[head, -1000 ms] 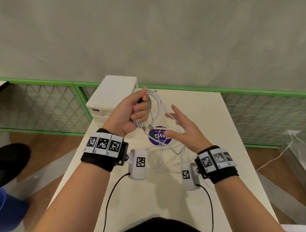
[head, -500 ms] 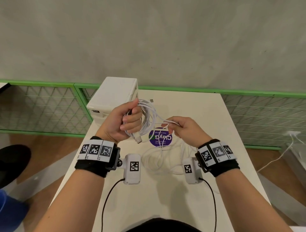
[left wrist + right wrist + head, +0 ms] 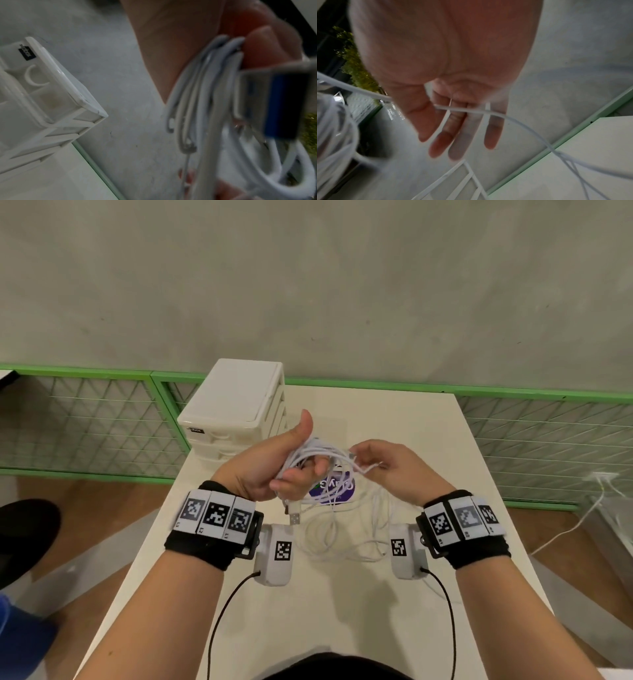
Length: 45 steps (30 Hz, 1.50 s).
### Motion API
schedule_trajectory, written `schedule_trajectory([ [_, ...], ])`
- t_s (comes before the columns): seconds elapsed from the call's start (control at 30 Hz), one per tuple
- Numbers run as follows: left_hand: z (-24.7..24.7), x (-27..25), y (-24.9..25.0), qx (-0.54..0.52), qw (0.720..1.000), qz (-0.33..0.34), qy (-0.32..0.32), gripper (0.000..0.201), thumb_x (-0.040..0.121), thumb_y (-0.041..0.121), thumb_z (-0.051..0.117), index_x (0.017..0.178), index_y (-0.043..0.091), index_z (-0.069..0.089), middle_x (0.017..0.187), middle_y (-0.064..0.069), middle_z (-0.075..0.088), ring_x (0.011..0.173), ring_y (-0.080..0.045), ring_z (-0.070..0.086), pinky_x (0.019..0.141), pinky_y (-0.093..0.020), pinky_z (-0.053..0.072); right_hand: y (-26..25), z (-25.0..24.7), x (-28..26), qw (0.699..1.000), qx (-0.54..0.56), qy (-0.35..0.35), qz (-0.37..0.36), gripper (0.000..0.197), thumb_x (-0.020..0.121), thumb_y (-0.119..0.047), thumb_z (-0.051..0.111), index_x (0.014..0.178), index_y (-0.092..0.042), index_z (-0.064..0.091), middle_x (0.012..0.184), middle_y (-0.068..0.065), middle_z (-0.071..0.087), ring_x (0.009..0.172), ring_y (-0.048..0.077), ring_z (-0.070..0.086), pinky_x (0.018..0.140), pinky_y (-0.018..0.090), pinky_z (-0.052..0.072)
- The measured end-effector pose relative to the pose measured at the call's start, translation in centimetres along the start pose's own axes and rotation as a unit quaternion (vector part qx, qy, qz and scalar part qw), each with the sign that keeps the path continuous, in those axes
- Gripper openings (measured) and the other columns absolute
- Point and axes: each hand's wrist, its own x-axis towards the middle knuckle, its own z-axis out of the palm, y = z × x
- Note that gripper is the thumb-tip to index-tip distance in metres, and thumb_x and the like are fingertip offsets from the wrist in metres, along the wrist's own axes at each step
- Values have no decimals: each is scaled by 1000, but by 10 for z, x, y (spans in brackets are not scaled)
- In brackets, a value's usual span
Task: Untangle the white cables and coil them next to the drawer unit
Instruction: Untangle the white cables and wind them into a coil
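My left hand (image 3: 289,470) grips a bundle of white cable loops (image 3: 317,453) above the table, thumb pointing up. A USB plug (image 3: 294,518) hangs below that fist. The left wrist view shows the loops (image 3: 202,108) pressed under my fingers (image 3: 267,46), with the blue-tongued USB plug (image 3: 274,105) close to the lens. My right hand (image 3: 363,461) pinches one white strand (image 3: 368,468) just right of the bundle. In the right wrist view that strand (image 3: 464,109) crosses my fingers (image 3: 458,128). More loose white cable (image 3: 342,534) lies tangled on the table between my wrists.
The white drawer unit (image 3: 236,409) stands at the table's (image 3: 445,474) back left corner, just beyond my left hand. A purple round sticker (image 3: 337,491) lies under the cables. A green mesh fence (image 3: 548,433) runs behind the table. Another white cord (image 3: 579,520) lies on the floor at the right.
My right hand went from open to pinching a strand and has brought it up beside the bundle. My left hand has turned so that its thumb points up, still gripping the loops.
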Motion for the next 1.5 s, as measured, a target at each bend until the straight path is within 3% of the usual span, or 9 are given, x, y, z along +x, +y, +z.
schedule_trajectory([
  [0.1,7,6,-3,15,999,-33,-10,67,68,78,55,68,11,62,39,9,38,27,-1,28,34,-13,14,-16,13,-5,996,36,-87,2,41,85,-2,63,111,-31,54,98,-11,64,77,-15,58,70,4,45],
  [0.2,9,9,-3,13,999,-38,-19,67,71,76,55,67,9,63,38,7,39,26,-2,27,33,-12,16,-24,23,-8,991,73,-114,3,32,86,3,58,86,-29,56,78,-9,60,59,-12,52,61,2,40],
  [0.43,10,4,-2,59,997,-26,-48,72,79,74,46,71,6,66,39,1,44,26,-6,33,33,-13,27,-21,20,-7,993,100,-53,-23,27,85,7,57,90,-17,69,91,14,70,80,10,62,75,21,50],
  [0.7,7,1,-13,215,975,-44,-28,78,74,83,40,78,11,69,38,3,44,30,-10,32,42,-21,31,-5,-7,-4,999,25,27,-18,22,87,-2,60,91,-19,74,91,-3,65,83,1,57,75,4,38],
  [0.93,1,15,-13,-59,992,100,54,54,75,62,66,87,9,68,47,6,43,35,-5,39,42,-18,35,6,11,0,998,-4,41,-44,35,87,-6,62,120,-17,61,119,-6,61,102,-3,54,88,7,35],
  [1.1,7,23,-12,-142,966,195,93,29,71,36,81,81,10,70,48,7,45,38,-4,44,43,-18,40,-2,40,-3,985,170,-12,-33,37,86,-9,63,112,-35,55,109,-14,64,103,0,60,92,17,45],
  [1.2,8,28,-7,-210,950,205,111,30,65,29,85,80,7,70,50,5,47,41,-6,45,44,-19,43,-2,60,-1,974,227,4,-9,39,87,0,62,118,-20,49,103,-2,66,90,2,64,81,16,50],
  [1.3,10,30,-3,-276,923,225,144,26,73,28,77,81,5,69,54,5,46,45,-6,46,46,-20,44,0,72,1,964,262,39,8,28,88,3,58,111,-9,47,85,10,70,75,25,68,76,35,56],
  [1.5,7,26,4,-426,856,236,172,28,90,27,49,92,1,58,61,2,49,51,-11,50,53,-21,47,5,71,8,976,214,22,36,17,85,6,60,86,-11,63,80,6,70,78,18,66,77,30,52],
])
